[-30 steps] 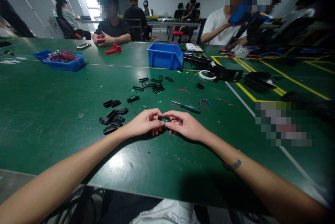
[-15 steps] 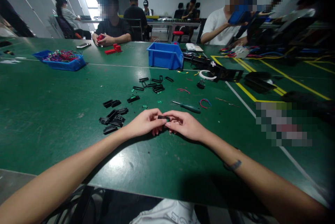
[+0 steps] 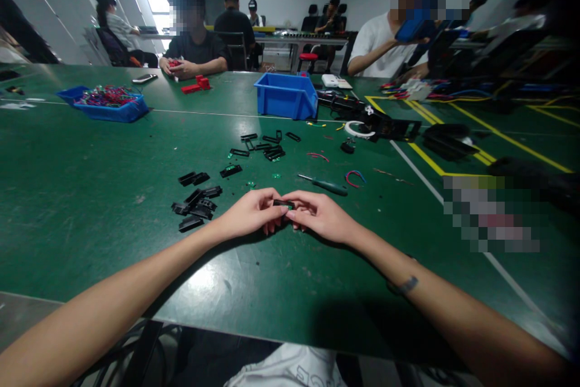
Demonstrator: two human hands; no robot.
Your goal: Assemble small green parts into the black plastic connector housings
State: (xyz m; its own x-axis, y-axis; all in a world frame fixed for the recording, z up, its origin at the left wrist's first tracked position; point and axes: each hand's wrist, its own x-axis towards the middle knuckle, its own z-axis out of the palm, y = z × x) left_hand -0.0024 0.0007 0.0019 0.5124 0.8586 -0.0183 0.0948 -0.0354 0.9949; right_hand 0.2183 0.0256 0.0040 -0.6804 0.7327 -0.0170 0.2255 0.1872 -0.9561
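Note:
Between my fingertips is a small black part (image 3: 283,202) with a bit of green on it. My left hand (image 3: 254,213) grips its left side, and my right hand (image 3: 317,216) pinches the right side. Several black housings (image 3: 196,204) lie in a pile left of my left hand. Beyond my hands are several thin black frames (image 3: 272,150) and small green pieces (image 3: 251,184). A screwdriver (image 3: 328,186) with a dark green handle rests just beyond my right hand, near a red and blue wire loop (image 3: 354,179).
A blue bin (image 3: 286,97) stands at the far middle, with black equipment (image 3: 376,121) to its right. At the far left a blue tray (image 3: 113,111) holds coloured wires. Across the green table (image 3: 113,194), one person handles red parts (image 3: 196,84); another raises a blue object.
My hands and the black part have hardly moved. Across the table, the person's hands around the red part have shifted slightly.

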